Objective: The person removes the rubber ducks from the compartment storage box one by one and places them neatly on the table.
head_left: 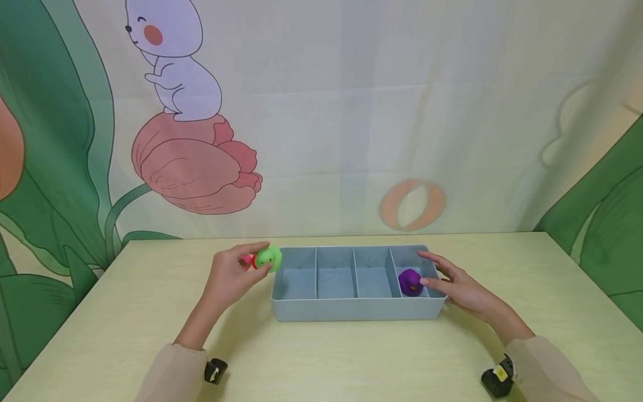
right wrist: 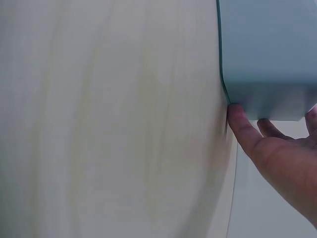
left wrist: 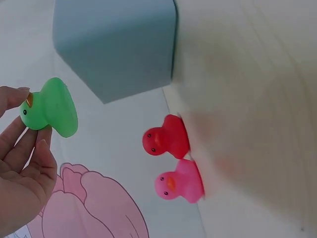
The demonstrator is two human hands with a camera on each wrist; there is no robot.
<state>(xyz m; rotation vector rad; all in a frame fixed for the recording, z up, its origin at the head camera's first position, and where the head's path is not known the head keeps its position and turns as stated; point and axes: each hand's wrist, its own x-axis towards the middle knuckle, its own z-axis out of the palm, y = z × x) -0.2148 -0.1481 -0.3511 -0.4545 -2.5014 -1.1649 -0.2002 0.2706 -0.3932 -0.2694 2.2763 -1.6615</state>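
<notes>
My left hand pinches a green rubber duck between thumb and fingers, held up beside the left end of a grey-blue divided box. In the left wrist view the duck's flat base faces away from the palm. At the box's right end, my right hand grips the end wall, thumb and index finger over the rim and other fingers against the outside. A purple duck sits in the rightmost compartment, close by the thumb tip. The other compartments hold nothing.
A red duck and a pink duck stand side by side on the table, left of the box and partly hidden behind my left hand in the head view. A printed curtain hangs along the table's back edge.
</notes>
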